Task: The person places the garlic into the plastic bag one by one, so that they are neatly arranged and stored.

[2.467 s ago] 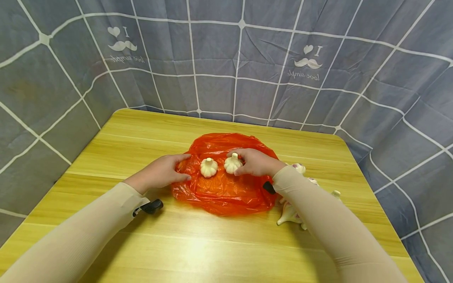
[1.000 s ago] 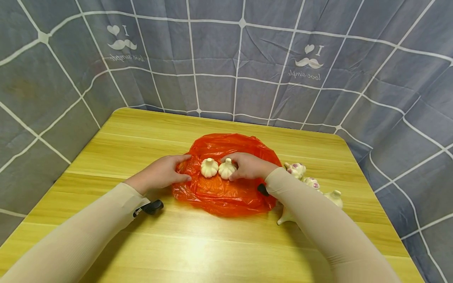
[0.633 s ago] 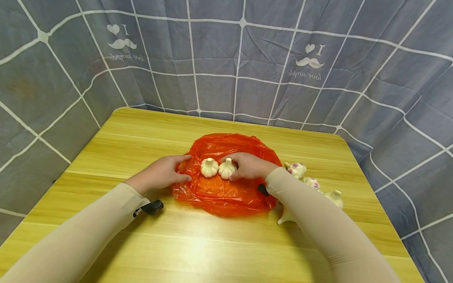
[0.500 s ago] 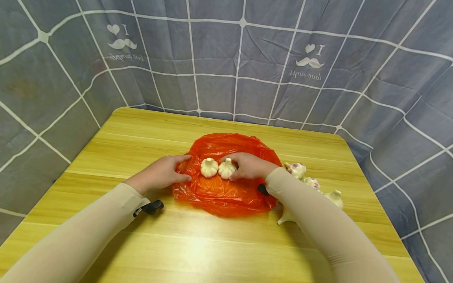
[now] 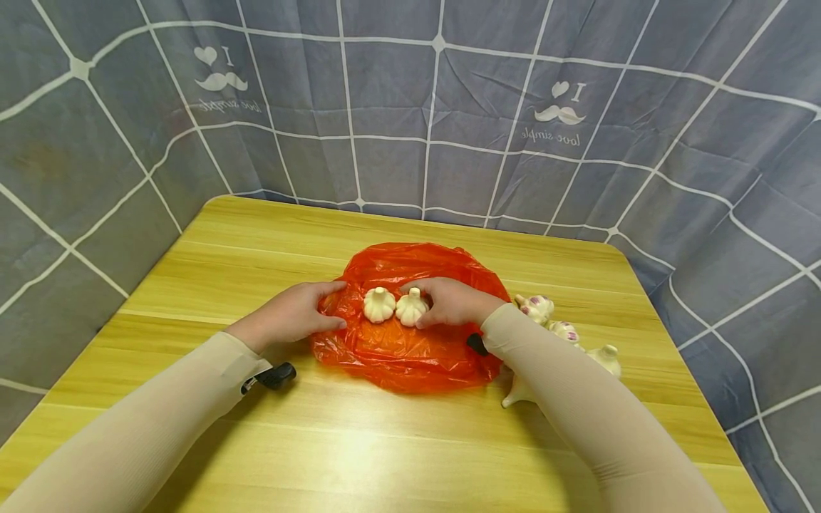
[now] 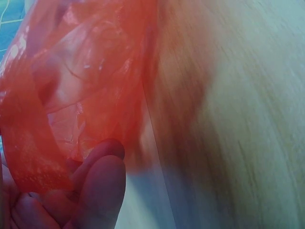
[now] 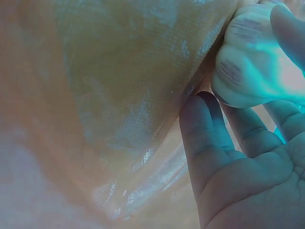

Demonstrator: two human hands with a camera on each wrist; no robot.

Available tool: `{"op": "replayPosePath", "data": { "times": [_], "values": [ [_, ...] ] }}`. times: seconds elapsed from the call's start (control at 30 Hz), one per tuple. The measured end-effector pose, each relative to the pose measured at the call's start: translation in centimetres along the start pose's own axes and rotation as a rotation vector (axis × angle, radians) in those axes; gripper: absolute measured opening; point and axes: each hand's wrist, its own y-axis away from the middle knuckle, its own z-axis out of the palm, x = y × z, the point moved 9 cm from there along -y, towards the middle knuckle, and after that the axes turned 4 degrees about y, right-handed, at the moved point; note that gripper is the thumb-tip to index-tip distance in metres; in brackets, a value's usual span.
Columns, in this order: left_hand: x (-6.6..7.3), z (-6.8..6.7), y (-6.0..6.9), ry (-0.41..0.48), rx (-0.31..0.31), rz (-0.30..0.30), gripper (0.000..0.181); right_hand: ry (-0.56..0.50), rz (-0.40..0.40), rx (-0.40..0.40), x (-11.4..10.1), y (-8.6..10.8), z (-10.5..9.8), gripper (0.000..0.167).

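Two rounded cream garlic bulbs (image 5: pixel 380 305), likely light, firm, best taken by the sides, sit on thin red plastic bag (image 5: pixel 410 360), curled right hand (image 5: pixel 452 301) holding one, half-curled left hand (image 5: pixel 291 312) seemingly gripping bag edge.

So the worktop (image 5: pixel 346 420) is yellowish wood-grain stuff, rounded at the far corners and pretty shiny toward the near side. Sitting around the middle is a crumpled red plastic bag (image 5: pixel 417 365), kinda see-through. Right next to it, on the right, there's a bunch of garlic bulbs (image 5: pixel 565 331), partly hidden by the right sleeve (image 5: pixel 571 399).
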Motion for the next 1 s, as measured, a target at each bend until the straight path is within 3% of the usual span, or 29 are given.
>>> {"op": "replayPosePath", "data": {
  "times": [0.63,1.0],
  "values": [
    [0.0,0.1,0.1,-0.012,-0.002,-0.008,0.082,-0.04,0.034,0.006,-0.5,2.3,-2.1,0.074],
    [-0.1,0.1,0.0,-0.012,-0.013,-0.022,0.084,-0.072,-0.018,0.072,-0.6,4.4,-4.7,0.075]
  ]
}}
